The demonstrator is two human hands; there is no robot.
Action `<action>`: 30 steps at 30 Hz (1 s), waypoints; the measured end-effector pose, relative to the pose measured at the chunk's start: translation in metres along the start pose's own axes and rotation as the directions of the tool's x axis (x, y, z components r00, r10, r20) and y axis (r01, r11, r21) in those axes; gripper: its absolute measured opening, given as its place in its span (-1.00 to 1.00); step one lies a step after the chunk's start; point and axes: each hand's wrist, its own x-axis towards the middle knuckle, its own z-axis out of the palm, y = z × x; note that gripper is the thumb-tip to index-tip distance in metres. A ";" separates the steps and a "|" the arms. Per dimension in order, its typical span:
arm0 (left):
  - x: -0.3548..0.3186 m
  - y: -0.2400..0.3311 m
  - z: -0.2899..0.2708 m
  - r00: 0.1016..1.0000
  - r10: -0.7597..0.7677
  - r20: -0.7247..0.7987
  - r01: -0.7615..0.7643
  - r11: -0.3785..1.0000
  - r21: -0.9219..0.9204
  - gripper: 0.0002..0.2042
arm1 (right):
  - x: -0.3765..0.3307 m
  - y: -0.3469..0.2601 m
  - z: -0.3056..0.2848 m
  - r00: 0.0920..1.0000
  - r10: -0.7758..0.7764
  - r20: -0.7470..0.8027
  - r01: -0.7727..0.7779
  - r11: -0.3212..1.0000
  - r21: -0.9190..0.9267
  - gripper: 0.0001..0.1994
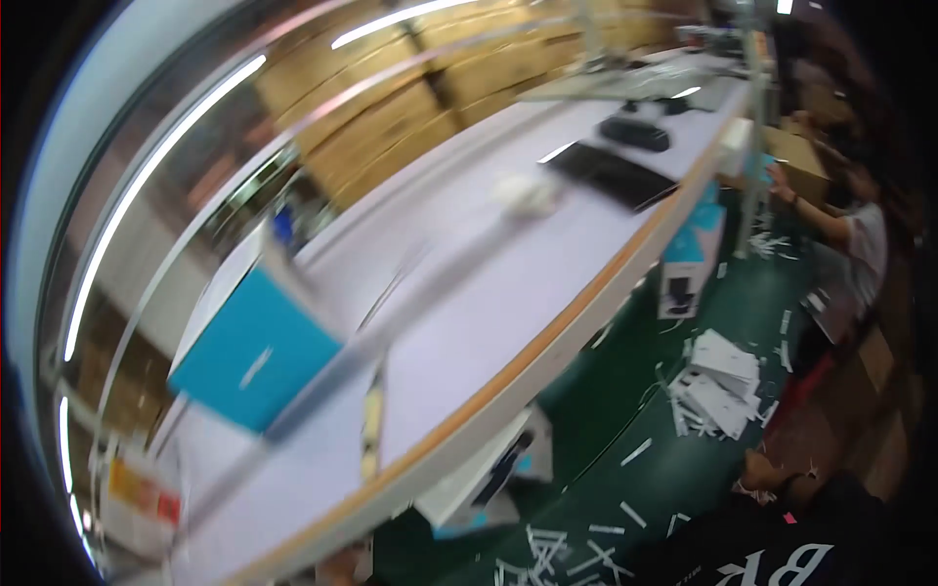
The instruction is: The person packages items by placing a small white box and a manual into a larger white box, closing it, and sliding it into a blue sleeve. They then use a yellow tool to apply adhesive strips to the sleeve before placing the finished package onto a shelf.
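- The blue box (256,356) stands on the near left part of the long white table (469,322), a bright turquoise carton with a small pale mark on its face; it is blurred, and it looks set upright on the surface, within easy reach of the wearer.
- Head view, hands: neither of the wearer's own hands shows in this picture, so whether they are spread, closed or pinching anything cannot be told.
- Head view, table: a small white lump (528,192) lies mid-table, and beyond it a flat black pad (611,174) and a dark device (635,132) sit near the far end, likely kept as a work spot.
- Head view, packages: a white and blue carton (689,264) leans against the table's edge over the green floor (606,410), and flat white boxes (721,376) lie piled among scattered white strips (547,552), seemingly dropped as waste.
- Brown cardboard cartons (391,107) are stacked in a wall behind the table.
- At the far right, another person (860,244) reaches a hand toward a brown box (796,156).
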 end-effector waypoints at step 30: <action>-0.129 0.490 -0.197 0.730 -0.665 -0.159 0.502 0.679 -0.536 -0.60 | 0.126 0.046 -0.138 0.923 0.033 -0.382 -0.113 0.976 -0.187 -0.72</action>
